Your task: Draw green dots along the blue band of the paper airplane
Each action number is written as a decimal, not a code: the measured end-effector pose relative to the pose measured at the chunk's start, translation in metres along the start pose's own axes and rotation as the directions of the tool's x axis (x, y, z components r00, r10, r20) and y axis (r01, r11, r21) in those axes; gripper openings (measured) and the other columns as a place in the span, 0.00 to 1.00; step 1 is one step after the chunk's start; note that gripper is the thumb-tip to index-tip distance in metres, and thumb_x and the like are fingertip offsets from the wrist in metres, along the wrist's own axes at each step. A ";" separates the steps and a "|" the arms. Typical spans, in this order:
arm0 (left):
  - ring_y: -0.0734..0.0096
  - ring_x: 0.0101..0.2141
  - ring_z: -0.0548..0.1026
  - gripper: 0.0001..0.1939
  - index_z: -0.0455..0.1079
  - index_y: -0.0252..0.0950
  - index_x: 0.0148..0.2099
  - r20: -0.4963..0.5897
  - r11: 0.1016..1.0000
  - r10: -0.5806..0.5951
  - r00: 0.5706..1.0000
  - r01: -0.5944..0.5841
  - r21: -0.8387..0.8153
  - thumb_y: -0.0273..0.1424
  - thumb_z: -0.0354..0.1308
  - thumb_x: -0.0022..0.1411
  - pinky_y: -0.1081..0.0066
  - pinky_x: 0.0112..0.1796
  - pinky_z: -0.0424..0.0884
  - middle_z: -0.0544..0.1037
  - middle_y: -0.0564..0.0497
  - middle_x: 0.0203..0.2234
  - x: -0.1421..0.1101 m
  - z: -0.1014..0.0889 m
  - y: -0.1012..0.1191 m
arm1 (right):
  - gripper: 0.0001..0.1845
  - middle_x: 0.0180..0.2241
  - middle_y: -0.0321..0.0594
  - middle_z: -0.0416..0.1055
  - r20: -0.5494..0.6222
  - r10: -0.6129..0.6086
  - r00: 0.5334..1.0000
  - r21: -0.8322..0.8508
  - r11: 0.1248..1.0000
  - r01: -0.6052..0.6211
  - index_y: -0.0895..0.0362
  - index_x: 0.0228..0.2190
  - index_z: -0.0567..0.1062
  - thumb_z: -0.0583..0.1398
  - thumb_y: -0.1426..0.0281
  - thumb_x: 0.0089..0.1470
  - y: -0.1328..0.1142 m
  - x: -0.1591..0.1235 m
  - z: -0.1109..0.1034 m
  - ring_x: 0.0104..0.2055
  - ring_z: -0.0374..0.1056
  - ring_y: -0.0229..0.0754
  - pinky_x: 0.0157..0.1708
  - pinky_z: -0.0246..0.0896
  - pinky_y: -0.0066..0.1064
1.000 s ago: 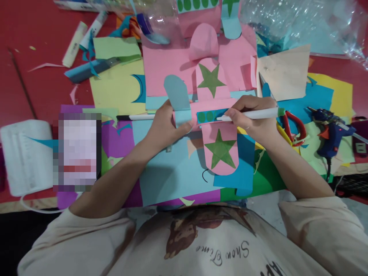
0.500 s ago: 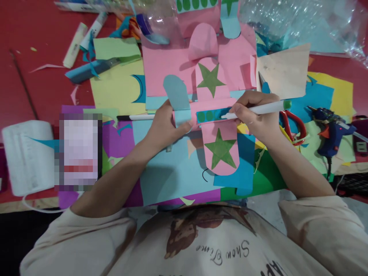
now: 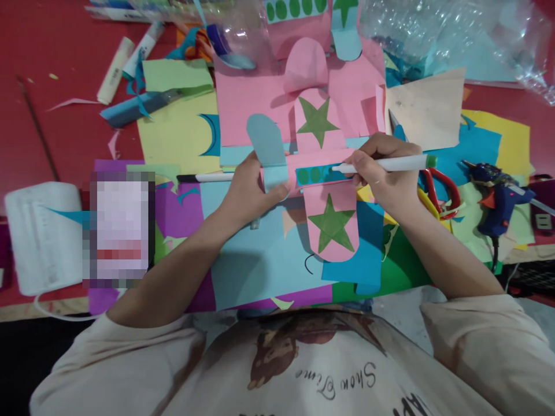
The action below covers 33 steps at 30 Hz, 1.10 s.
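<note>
Pink paper formed a round-winged model between the left hand, gripping one end, and the right hand, pinching a green-ended white marker. On the model's rectangular blue strip, two green dots looked complete, a third begun, the rest undotted.

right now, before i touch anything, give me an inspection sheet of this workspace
Surface: red table, largely covered with coloured paper.
Things in hand: pink cutout with green stars and a blue strip bearing green dots; marker, tip at the strip.
Clutter: glue sticks or pens, red handle, glue gun, white box.
Hands: left hand holds the cutout's left end; right hand grips the marker.
Cables: black cord from the glue gun; white cord below the white box.
Surroundings: clear plastic at far right; co-workers, nothing seen.
</note>
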<state>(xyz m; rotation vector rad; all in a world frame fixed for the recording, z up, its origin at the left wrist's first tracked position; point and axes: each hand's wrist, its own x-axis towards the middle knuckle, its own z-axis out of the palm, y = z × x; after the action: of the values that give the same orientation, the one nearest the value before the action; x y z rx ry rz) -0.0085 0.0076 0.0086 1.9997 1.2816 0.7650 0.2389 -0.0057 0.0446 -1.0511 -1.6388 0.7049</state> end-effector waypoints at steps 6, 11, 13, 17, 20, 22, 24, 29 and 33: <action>0.53 0.45 0.78 0.21 0.67 0.41 0.49 -0.021 1.000 0.011 1.000 -0.011 -0.015 0.45 0.57 0.55 0.53 0.46 0.76 0.78 0.45 0.45 0.000 0.002 -0.004 | 0.21 0.16 0.33 0.66 -0.013 0.001 1.000 -0.043 0.999 -0.002 0.53 0.19 0.70 0.63 0.56 0.59 0.001 -0.001 0.001 0.17 0.62 0.34 0.16 0.54 0.33; 0.52 0.45 0.78 0.20 0.67 0.42 0.48 -0.037 0.999 0.034 0.999 -0.034 -0.003 0.43 0.58 0.55 0.54 0.44 0.77 0.79 0.46 0.42 0.001 0.003 -0.005 | 0.20 0.15 0.32 0.65 -0.031 -0.076 0.997 -0.071 0.995 0.074 0.53 0.20 0.71 0.63 0.57 0.59 0.005 -0.001 0.002 0.16 0.61 0.32 0.15 0.52 0.31; 0.52 0.45 0.78 0.21 0.67 0.41 0.48 -0.044 1.000 0.029 0.999 -0.029 -0.008 0.44 0.58 0.55 0.54 0.44 0.77 0.79 0.45 0.43 0.001 0.003 -0.004 | 0.20 0.15 0.32 0.65 -0.039 -0.109 0.993 -0.087 0.991 0.106 0.53 0.20 0.71 0.64 0.58 0.59 0.006 -0.002 0.003 0.16 0.60 0.32 0.15 0.51 0.31; 0.52 0.45 0.78 0.20 0.67 0.41 0.47 -0.034 1.000 0.019 0.999 -0.019 -0.017 0.44 0.58 0.55 0.55 0.44 0.77 0.79 0.45 0.44 0.001 0.003 -0.003 | 0.21 0.16 0.33 0.66 -0.016 -0.097 0.995 -0.134 0.987 0.094 0.54 0.20 0.71 0.63 0.57 0.59 0.004 -0.002 0.002 0.18 0.60 0.33 0.17 0.52 0.31; 0.52 0.45 0.78 0.22 0.68 0.40 0.48 -0.022 1.000 0.008 1.000 -0.008 -0.024 0.46 0.58 0.55 0.55 0.43 0.76 0.78 0.44 0.44 0.001 0.003 -0.002 | 0.23 0.16 0.33 0.66 0.028 -0.059 0.998 -0.151 0.987 0.063 0.55 0.19 0.71 0.61 0.54 0.60 0.000 -0.002 0.001 0.19 0.59 0.32 0.18 0.51 0.31; 0.52 0.45 0.78 0.22 0.68 0.39 0.48 -0.022 1.000 0.004 1.000 -0.004 -0.014 0.46 0.57 0.55 0.55 0.44 0.76 0.78 0.44 0.45 0.001 0.003 -0.001 | 0.25 0.17 0.33 0.67 0.059 -0.036 0.998 -0.164 0.985 0.045 0.55 0.19 0.71 0.61 0.52 0.60 -0.003 -0.002 -0.001 0.19 0.59 0.32 0.19 0.52 0.30; 0.52 0.46 0.77 0.22 0.68 0.40 0.49 -0.023 1.000 0.004 1.000 -0.003 0.005 0.45 0.57 0.55 0.55 0.45 0.76 0.78 0.44 0.45 0.001 0.002 -0.001 | 0.25 0.17 0.33 0.67 0.083 -0.021 0.996 -0.173 0.984 0.036 0.56 0.20 0.71 0.60 0.52 0.60 -0.005 -0.002 -0.002 0.20 0.60 0.32 0.20 0.53 0.30; 0.51 0.47 0.77 0.22 0.67 0.40 0.51 -0.016 0.999 0.017 1.000 -0.017 0.028 0.44 0.57 0.56 0.54 0.46 0.76 0.78 0.45 0.47 0.001 0.002 -0.001 | 0.22 0.19 0.34 0.69 0.113 -0.011 0.993 -0.172 0.985 0.030 0.56 0.20 0.71 0.60 0.57 0.61 -0.006 -0.001 -0.003 0.21 0.61 0.33 0.21 0.55 0.30; 0.51 0.47 0.77 0.21 0.67 0.41 0.50 -0.008 1.000 0.026 1.000 -0.026 0.018 0.44 0.57 0.56 0.53 0.47 0.76 0.78 0.45 0.46 0.001 0.001 0.000 | 0.18 0.18 0.34 0.69 0.117 -0.025 0.993 -0.160 0.986 0.044 0.55 0.19 0.70 0.61 0.63 0.58 -0.007 0.000 -0.003 0.20 0.61 0.33 0.19 0.54 0.30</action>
<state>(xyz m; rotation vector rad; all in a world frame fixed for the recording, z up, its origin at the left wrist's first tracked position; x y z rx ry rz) -0.0076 0.0082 0.0079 2.0328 1.2739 0.7771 0.2397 -0.0093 0.0515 -1.1116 -1.8337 0.6267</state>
